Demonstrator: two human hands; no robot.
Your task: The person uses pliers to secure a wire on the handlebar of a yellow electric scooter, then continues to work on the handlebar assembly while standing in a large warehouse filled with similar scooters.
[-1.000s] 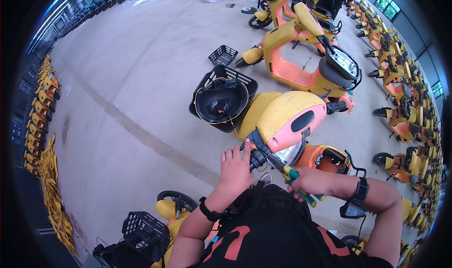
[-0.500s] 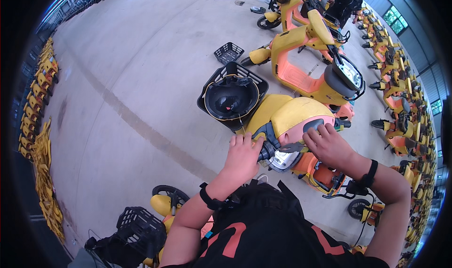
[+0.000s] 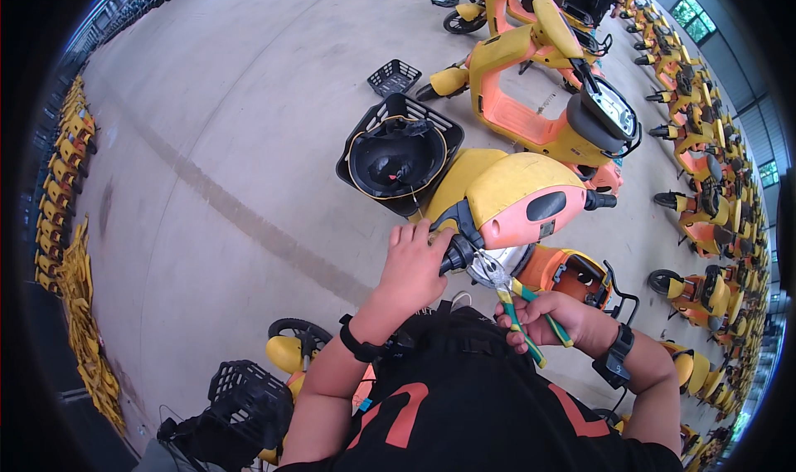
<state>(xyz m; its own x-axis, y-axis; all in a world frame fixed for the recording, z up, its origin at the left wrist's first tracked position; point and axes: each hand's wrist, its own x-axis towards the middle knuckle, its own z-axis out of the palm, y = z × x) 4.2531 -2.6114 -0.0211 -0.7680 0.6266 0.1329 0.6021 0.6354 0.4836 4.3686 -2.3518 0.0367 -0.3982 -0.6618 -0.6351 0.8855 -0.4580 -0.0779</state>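
Right hand (image 3: 551, 316) fisted round the green-and-yellow handles of a pair of pliers (image 3: 507, 294) — metal nose points up-left, just beside the black handlebar grip (image 3: 456, 256) of the yellow-and-orange scooter (image 3: 506, 198); can't tell if the nose touches it. Left hand (image 3: 412, 266) laid over the bar just left of that grip, fingers together and extended, palm down, not pinching anything. Black wristband on each wrist. Ahead of the bar, the scooter's black front basket (image 3: 439, 133) holds a black helmet (image 3: 390, 161), open side up. Second matching scooter (image 3: 547, 99) parked just beyond, a loose black basket (image 3: 393, 77) on the concrete floor (image 3: 232, 140) near its front wheel — more scooters lined up along the right
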